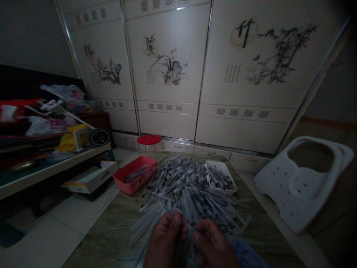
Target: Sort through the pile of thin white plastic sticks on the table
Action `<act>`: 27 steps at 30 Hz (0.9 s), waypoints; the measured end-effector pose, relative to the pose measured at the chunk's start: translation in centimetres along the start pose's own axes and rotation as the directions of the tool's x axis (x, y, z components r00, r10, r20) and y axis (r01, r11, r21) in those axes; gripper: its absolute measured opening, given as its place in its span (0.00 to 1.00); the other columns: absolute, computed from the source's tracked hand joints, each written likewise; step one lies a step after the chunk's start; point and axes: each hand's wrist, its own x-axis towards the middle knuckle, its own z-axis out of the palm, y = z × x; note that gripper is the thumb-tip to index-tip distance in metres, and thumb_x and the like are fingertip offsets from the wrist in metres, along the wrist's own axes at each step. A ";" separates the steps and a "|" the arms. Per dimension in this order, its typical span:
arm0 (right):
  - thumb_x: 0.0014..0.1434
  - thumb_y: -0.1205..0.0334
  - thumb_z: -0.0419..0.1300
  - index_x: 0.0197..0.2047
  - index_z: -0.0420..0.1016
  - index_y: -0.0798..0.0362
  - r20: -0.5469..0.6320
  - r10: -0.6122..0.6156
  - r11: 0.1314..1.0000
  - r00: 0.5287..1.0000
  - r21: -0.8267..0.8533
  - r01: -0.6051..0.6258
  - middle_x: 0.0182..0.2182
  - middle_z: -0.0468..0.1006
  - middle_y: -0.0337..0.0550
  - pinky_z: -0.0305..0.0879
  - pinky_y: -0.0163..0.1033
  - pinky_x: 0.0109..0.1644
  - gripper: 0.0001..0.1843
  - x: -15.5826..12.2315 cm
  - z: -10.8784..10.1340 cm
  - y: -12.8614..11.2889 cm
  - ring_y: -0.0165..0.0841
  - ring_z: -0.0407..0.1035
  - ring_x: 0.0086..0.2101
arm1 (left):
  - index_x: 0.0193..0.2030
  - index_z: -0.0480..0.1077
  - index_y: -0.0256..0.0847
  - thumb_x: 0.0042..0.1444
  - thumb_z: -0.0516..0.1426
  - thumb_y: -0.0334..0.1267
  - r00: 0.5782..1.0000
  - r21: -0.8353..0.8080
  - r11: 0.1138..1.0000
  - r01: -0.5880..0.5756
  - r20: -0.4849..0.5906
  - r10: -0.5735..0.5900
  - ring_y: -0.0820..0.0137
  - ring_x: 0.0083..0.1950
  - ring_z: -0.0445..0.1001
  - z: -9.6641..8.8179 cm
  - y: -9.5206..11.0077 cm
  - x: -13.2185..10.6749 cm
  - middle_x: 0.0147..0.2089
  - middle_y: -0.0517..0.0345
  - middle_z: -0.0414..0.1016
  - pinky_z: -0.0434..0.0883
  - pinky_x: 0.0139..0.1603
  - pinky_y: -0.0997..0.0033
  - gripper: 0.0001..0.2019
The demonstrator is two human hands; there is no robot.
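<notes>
A big pile of slim, pen-like sticks (178, 169), translucent grey with dark ends, covers the middle of the table (108, 227). At the near edge of the pile, my left hand (167, 234) is closed, with thumb and fingers pinching one thin translucent stick (185, 223). Close beside it on the right, my right hand (212, 242) is also closed, its fingertips at the near end of that stick. What exactly lies between the right fingertips is too dim to make out. Loose sticks lie under and around both hands.
A red basket (118, 181) holding some sticks stands at the table's left edge, and a white tray (233, 190) with more sticks at the right. Beyond are a red stool (149, 139), a folded white plastic seat (304, 186) and a cluttered bench (83, 153).
</notes>
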 end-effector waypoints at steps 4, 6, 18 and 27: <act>0.55 0.18 0.55 0.34 0.72 0.52 0.056 0.036 0.996 0.998 -0.089 -0.030 0.18 0.72 0.33 0.47 0.32 0.20 0.40 0.0 -0.2 0.0 0.23 0.55 0.14 | 0.32 0.75 0.40 0.45 0.75 0.57 0.998 -0.002 0.999 0.047 0.043 -0.047 0.75 0.25 0.66 0.1 0.2 -0.1 0.25 0.62 0.74 0.67 0.27 0.75 0.23; 0.53 0.21 0.62 0.33 0.71 0.51 0.045 -0.017 0.996 0.999 -0.087 0.021 0.17 0.68 0.29 0.49 0.31 0.21 0.37 -0.1 -0.2 0.0 0.23 0.56 0.15 | 0.32 0.75 0.40 0.45 0.75 0.56 0.999 -0.001 1.000 0.030 0.018 -0.030 0.76 0.25 0.67 0.0 0.2 -0.1 0.26 0.62 0.75 0.67 0.29 0.76 0.23; 0.51 0.51 0.70 0.37 0.64 0.48 -0.015 0.093 0.960 0.996 0.268 -0.085 0.30 0.83 0.37 0.52 0.28 0.16 0.19 -0.4 -0.8 -2.2 0.24 0.66 0.16 | 0.32 0.74 0.40 0.47 0.75 0.53 0.996 -0.037 0.999 -0.035 -0.086 0.031 0.77 0.27 0.69 -0.3 1.2 0.0 0.27 0.63 0.75 0.68 0.30 0.79 0.22; 0.59 0.37 0.64 0.33 0.70 0.51 0.117 0.057 0.987 0.991 -0.156 -0.039 0.18 0.69 0.30 0.47 0.32 0.23 0.24 -0.1 -1.1 -1.4 0.23 0.54 0.17 | 0.34 0.75 0.40 0.50 0.73 0.54 0.997 0.021 0.999 -0.045 -0.066 0.046 0.76 0.27 0.69 -0.8 1.5 0.1 0.27 0.63 0.75 0.69 0.30 0.79 0.21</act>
